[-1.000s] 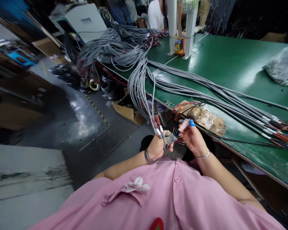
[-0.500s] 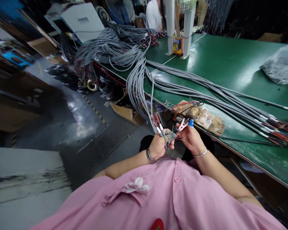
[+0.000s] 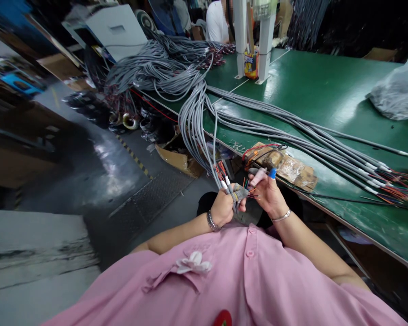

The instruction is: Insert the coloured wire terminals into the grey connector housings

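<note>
My left hand (image 3: 224, 206) is closed around several grey cables (image 3: 230, 195) whose white-banded, stripped ends stick out above it. A grey fabric cover with a yellow band sits on its thumb (image 3: 240, 194). Thin coloured wires (image 3: 254, 195) fan out past the thumb tip toward my right hand (image 3: 270, 194). The right hand has a blue cover (image 3: 272, 174) on one fingertip and a pink cover (image 3: 258, 177) on another. Its fingers are apart beside the wires, with nothing visible held; whether the lower fingers touch the wires is hard to tell.
More grey cables (image 3: 292, 136) lie across the green table (image 3: 340, 81), and a large heap (image 3: 149, 68) lies behind. A taped wooden block (image 3: 289, 170) sits at the table edge. A plastic bag (image 3: 396, 90) is far right. A person in white (image 3: 217, 22) is at the back.
The right hand's covered fingertips have shifted: the pink-covered fingers, spread like a fork before, now show as one. The left hand keeps the cables in the same place.
</note>
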